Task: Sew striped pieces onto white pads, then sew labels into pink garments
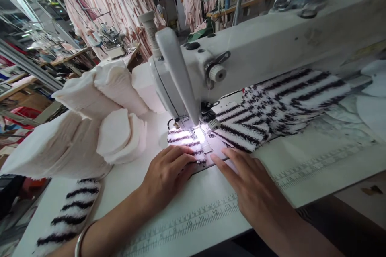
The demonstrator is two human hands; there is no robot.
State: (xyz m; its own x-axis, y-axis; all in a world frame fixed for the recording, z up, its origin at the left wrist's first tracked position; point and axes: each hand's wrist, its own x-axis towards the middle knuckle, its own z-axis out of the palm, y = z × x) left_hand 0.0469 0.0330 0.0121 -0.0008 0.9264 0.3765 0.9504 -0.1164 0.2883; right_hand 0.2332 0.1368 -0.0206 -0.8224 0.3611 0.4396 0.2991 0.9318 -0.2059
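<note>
A small black-and-white striped plush fabric piece [197, 153] lies under the lit needle area of the sewing machine [183, 84]. My left hand [169, 170] has its fingers bent together on the front left part of that piece; the thumb is mostly hidden. On the machine bed just to the right, my right hand [247, 176] rests with fingers stretched out and apart, holding nothing. The bare metal plate shows between both hands. Behind the right hand, a heap of striped plush pieces [289, 96] lies beneath the machine arm.
Stacks of white plush pieces [57, 140] stand on the left of the white table [169, 225]. A striped strip [70, 213] lies beside my left forearm. Printed rulers run along the front edge. Pink garments [114, 4] hang behind.
</note>
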